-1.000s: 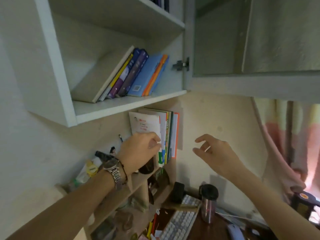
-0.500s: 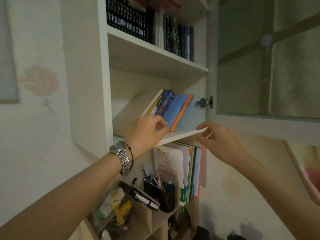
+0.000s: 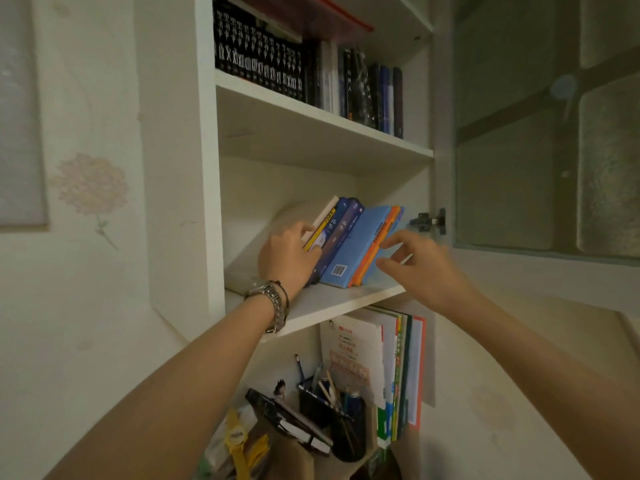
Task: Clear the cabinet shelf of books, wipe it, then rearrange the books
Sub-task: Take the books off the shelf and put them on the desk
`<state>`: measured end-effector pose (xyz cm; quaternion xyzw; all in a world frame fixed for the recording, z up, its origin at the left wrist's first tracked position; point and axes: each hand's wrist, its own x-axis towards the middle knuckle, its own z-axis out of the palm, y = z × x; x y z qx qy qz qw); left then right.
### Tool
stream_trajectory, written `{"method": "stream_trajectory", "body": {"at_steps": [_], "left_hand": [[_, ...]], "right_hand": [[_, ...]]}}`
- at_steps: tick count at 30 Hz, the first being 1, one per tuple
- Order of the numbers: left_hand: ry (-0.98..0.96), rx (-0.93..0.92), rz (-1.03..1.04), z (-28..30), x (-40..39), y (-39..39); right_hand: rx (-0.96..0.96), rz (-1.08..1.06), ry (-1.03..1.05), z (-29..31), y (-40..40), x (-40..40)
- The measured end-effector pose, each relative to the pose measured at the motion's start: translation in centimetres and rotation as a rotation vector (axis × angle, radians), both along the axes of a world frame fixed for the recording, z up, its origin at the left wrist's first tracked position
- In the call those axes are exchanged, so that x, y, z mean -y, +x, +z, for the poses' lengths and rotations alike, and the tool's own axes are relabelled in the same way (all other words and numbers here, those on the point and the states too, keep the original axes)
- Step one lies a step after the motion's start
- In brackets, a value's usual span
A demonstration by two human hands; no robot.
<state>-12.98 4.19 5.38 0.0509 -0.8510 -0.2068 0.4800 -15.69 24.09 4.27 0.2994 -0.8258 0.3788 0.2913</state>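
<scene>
White wall cabinet [image 3: 180,168] with its glass door [image 3: 540,133] swung open to the right. The lower cabinet shelf [image 3: 332,301] carries a short row of leaning books [image 3: 349,247], all tilted to the left: a pale book at the left end, a yellow-edged one, 2 dark blue ones, a light blue one with a barcode, and an orange one at the right end. The shelf above holds a packed row of dark upright books [image 3: 304,74]. Below the cabinet, a set of thin upright booklets [image 3: 381,368] stands beside a dark pen cup [image 3: 332,414]. The left hand [image 3: 291,254], with a metal watch [image 3: 272,303] on its wrist, grips the left end of the leaning row, fingers curled over the pale and yellow-edged books. The right hand [image 3: 415,261] reaches toward the right end of the row with fingers spread and relaxed, the fingertips at the orange book; whether they touch it cannot be told.
</scene>
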Motion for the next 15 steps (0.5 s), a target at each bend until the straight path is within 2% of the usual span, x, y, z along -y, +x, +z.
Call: {"method": "stream_trajectory", "body": {"at_steps": [5,15], "left_hand": [[-0.012,0.022,0.052,-0.6,1.2,-2.6],[0.095,0.087,0.071,-1.2,3.9,-5.1]], "right_hand": [[0.005,0.01,-0.005,-0.2,-1.2,0.3],[0.04,0.074,-0.059,-1.9,-3.8,2.2]]}}
